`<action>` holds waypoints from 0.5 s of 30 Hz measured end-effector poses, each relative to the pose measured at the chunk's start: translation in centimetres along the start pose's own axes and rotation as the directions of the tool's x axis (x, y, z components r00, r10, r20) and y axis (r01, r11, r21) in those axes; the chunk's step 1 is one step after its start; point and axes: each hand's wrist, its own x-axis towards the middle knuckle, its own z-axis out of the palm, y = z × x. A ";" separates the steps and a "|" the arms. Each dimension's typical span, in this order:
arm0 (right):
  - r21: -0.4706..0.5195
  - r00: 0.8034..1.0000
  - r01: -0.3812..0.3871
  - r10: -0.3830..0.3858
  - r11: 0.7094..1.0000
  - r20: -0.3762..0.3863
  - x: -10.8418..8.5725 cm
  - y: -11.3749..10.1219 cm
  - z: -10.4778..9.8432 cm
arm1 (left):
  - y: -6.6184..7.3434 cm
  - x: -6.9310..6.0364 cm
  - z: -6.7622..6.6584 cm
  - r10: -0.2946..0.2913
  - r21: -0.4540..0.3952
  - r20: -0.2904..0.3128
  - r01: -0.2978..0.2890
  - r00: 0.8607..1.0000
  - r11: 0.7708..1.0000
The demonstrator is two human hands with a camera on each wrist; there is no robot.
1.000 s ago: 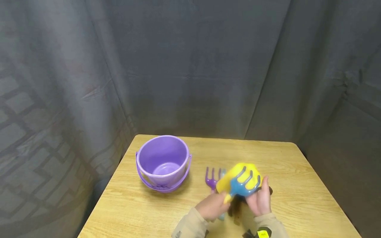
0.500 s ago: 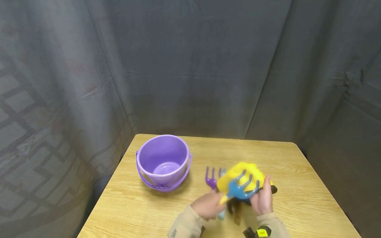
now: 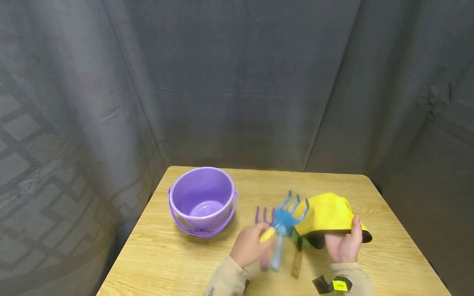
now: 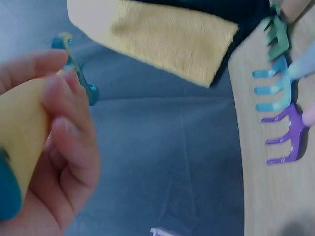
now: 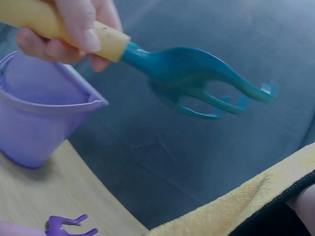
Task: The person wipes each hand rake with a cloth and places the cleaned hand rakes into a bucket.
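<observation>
My left hand grips the yellow handle of a blue toy hand rake, whose prongs point up and away over the table. In the right wrist view the rake is seen side-on, apart from the cloth. A yellow fuzzy cloth with black edging drapes over the fingers of my right hand, the thumb pressing its edge from outside. Those fingers are partly hidden under it. Below lie a purple rake, a light blue rake and a green rake.
A purple bucket stands upright at the left of the wooden table, its handle hanging down in front. The green rake's wooden handle points toward me. Grey curtains close off the back and sides.
The cloth in my right hand has moved right and hangs more open. The blue rake in my left hand has shifted left and up, off the cloth, uncovering the rakes beneath.
</observation>
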 end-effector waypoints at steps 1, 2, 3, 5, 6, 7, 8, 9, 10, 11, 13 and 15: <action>0.021 1.000 0.014 -0.014 1.000 0.001 0.0 -0.2 0.1 | -0.1 0.0 -0.3 0.004 -0.002 -0.041 -0.004 0.999 1.000; 0.043 1.000 0.027 -0.027 0.999 0.001 0.1 -0.3 0.1 | -0.2 0.1 -0.5 0.008 0.003 -0.079 -0.008 0.997 1.000; 0.057 0.999 0.036 -0.036 0.998 0.000 0.1 -0.4 0.2 | -0.2 0.1 -0.8 0.010 0.004 -0.114 -0.010 0.993 1.000; 0.077 0.999 0.045 -0.045 0.996 -0.009 0.1 -0.7 0.2 | -0.4 0.1 -1.4 0.018 0.015 -0.179 -0.016 0.984 1.000; 0.079 0.999 0.048 -0.047 0.996 -0.017 0.1 -0.8 0.2 | -0.4 0.0 -1.7 0.027 0.030 -0.209 -0.021 0.977 0.999; 0.074 0.999 0.048 -0.046 0.996 -0.026 0.1 -0.9 0.2 | -0.5 0.0 -2.1 0.040 0.053 -0.242 -0.028 0.970 0.998; 0.075 0.998 0.047 -0.045 0.996 -0.035 0.1 -0.9 0.2 | -0.6 0.1 -2.4 0.055 0.083 -0.274 -0.034 0.960 0.996; 0.074 0.998 0.047 -0.044 0.996 -0.045 0.1 -1.0 0.2 | -0.7 0.1 -2.7 0.070 0.107 -0.307 -0.039 0.949 0.994; 0.070 0.998 0.045 -0.041 0.997 -0.053 0.0 -1.0 0.2 | -0.8 0.1 -3.1 0.083 0.127 -0.336 -0.042 0.938 0.991; 0.064 0.998 0.042 -0.038 0.997 -0.059 0.0 -1.1 0.2 | -0.9 0.1 -3.5 0.094 0.144 -0.366 -0.044 0.926 0.989; 0.049 0.997 0.037 -0.034 0.998 -0.065 0.0 -1.1 0.2 | -1.3 0.1 -4.2 0.105 0.174 -0.422 -0.033 0.900 0.984; 0.033 0.997 0.034 -0.031 0.999 -0.065 0.0 -1.2 0.2 | -1.6 0.0 -4.9 0.118 0.207 -0.472 -0.020 0.874 0.978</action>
